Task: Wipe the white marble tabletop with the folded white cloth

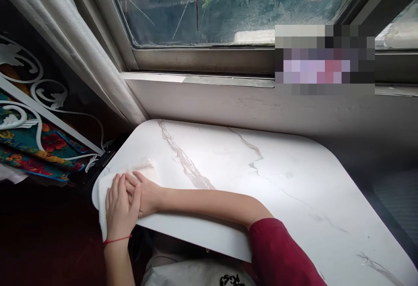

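Observation:
A white cloth lies at the left end of a white marble-patterned tabletop, and part of it hangs over the front edge. My left hand, with a thin red string on its wrist, lies with outstretched fingers over my right hand and the cloth. Beneath it, my right hand rests flat on the cloth at the end of an arm that reaches across the tabletop. Its outer fingers show stretched out, while the others are hidden under my left hand.
Behind the tabletop runs a windowsill under a window; a pixelated patch covers part of it. A pale curtain hangs at the left, next to a white scrolled metal frame with flowered fabric. Dark floor shows at lower left.

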Demonstrator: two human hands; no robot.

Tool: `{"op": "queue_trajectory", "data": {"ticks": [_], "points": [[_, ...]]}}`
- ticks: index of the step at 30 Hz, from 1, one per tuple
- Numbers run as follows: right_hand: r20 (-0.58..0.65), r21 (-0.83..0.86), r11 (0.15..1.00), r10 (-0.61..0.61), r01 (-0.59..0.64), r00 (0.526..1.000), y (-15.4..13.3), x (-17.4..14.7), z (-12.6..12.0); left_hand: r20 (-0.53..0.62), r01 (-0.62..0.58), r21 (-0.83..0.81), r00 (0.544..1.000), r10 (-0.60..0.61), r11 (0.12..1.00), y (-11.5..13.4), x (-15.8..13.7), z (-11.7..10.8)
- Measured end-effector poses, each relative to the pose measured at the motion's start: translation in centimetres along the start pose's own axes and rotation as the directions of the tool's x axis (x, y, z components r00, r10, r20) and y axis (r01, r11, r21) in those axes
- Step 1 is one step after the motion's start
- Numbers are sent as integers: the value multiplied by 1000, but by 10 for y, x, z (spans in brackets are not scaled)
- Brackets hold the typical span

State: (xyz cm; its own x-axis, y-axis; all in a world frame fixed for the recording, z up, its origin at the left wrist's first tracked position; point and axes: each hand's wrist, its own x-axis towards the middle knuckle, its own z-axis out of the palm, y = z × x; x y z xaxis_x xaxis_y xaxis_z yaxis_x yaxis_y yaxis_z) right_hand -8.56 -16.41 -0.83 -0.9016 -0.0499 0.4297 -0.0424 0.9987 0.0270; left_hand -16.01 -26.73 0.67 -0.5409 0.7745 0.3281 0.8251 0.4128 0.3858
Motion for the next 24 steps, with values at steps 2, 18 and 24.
{"op": "queue_trajectory", "data": {"ticks": [2,18,24], "points": [[2,-14,1000,-22,22,1000,0,1,0,9,14,4,1000,-14,1000,1,-1,-2],[-16,29,1000,-10,11,1000,32,12,5,38,-66,73,997,63,995,3,34,5],[-19,170,966,200,-194,980,88,9,15,152,-244,132,963,224,961,25,100,33]]}}
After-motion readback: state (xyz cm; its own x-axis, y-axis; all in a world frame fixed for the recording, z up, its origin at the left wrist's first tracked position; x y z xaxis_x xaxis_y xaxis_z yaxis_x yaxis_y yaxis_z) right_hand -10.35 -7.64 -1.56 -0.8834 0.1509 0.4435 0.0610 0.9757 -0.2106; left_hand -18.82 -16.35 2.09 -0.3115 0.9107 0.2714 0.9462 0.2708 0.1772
